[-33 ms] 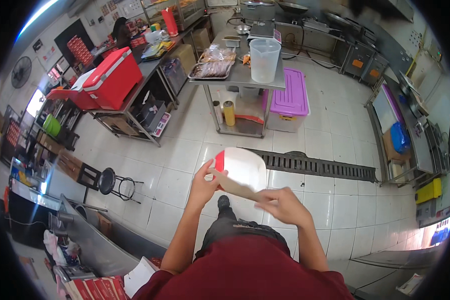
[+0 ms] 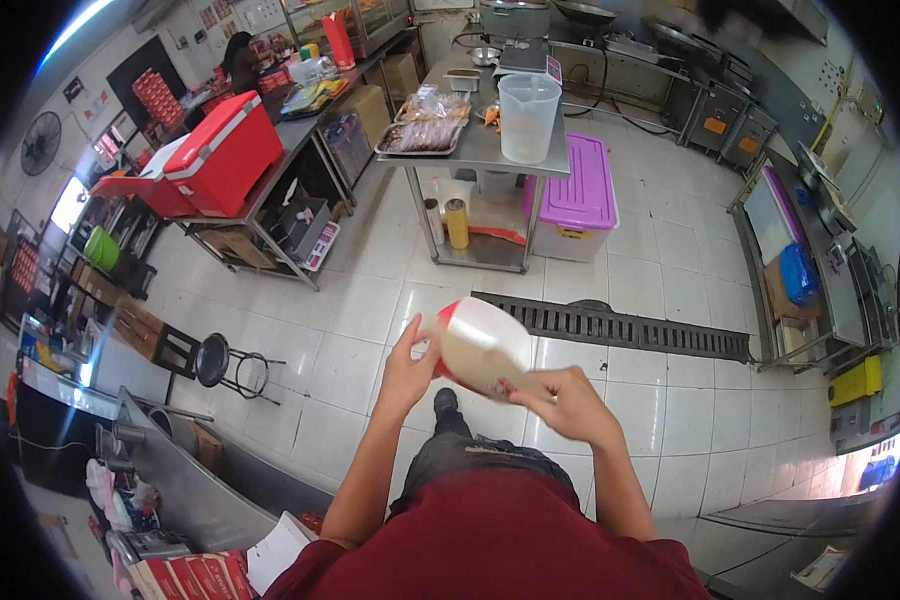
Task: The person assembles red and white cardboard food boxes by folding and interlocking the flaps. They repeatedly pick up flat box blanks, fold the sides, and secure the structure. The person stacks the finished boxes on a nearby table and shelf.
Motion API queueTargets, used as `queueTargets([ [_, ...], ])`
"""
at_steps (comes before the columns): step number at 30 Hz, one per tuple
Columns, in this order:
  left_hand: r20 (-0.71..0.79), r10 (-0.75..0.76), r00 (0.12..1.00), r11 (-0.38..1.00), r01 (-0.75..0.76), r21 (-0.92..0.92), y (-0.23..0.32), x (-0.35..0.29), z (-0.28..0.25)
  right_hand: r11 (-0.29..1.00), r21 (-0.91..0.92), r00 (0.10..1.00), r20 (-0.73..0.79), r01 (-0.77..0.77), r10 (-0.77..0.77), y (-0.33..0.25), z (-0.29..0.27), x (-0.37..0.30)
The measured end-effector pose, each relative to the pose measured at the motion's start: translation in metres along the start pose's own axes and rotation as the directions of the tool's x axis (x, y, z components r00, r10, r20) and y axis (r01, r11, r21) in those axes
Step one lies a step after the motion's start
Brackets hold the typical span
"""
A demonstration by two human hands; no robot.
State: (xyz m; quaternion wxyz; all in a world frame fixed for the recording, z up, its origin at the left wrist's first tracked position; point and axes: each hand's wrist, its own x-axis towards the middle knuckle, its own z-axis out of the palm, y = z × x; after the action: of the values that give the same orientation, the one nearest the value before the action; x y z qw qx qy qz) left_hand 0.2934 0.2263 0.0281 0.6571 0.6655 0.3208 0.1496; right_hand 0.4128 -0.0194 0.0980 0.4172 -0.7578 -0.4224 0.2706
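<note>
In front of my body I hold a paper food box [image 2: 490, 325], white with a red patch on its left side, above the floor. A tan part along its near side is smeared by motion. My left hand [image 2: 407, 372] is closed on the red left edge, its fingers partly behind the box. At the near right corner, my right hand [image 2: 570, 405] pinches the tan edge between thumb and fingers. The underside of the box is hidden.
Ahead stands a steel table [image 2: 470, 160] with a clear plastic jug [image 2: 528, 118] and a wrapped tray of food [image 2: 420, 138]. A purple-lidded bin [image 2: 575, 190] sits beside it. A drain grate [image 2: 620, 327] crosses the floor. A black stool [image 2: 213, 360] is left; red cool box [image 2: 225, 155] beyond.
The tan part has swung up and spread across the near side of the box, covering more of the white. The box has tilted slightly. Both hands keep their hold nearly in place.
</note>
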Motion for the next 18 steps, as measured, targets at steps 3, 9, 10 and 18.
queueTargets([
  [3, -0.041, 0.475, 0.879, 0.861, -0.454, 0.229, -0.001, -0.002, 0.011, 0.994, 0.1, 0.997, -0.061, -0.036, 0.042, 0.006, -0.003, 0.012],
  [9, 0.273, 0.574, 0.772, 0.598, -0.623, 0.505, 0.04, -0.024, 0.023, 0.984, 0.162, 0.995, 0.081, -0.071, 0.058, 0.0, -0.014, 0.025],
  [10, 0.27, 0.578, 0.77, 0.638, -0.633, 0.439, 0.041, -0.022, 0.022, 0.986, 0.158, 0.996, 0.086, -0.048, 0.035, 0.0, -0.017, 0.025],
  [18, 0.222, 0.521, 0.824, 0.824, -0.554, 0.121, 0.036, -0.026, 0.024, 0.999, 0.002, 0.998, 0.027, -0.052, 0.052, 0.009, -0.023, 0.03],
])
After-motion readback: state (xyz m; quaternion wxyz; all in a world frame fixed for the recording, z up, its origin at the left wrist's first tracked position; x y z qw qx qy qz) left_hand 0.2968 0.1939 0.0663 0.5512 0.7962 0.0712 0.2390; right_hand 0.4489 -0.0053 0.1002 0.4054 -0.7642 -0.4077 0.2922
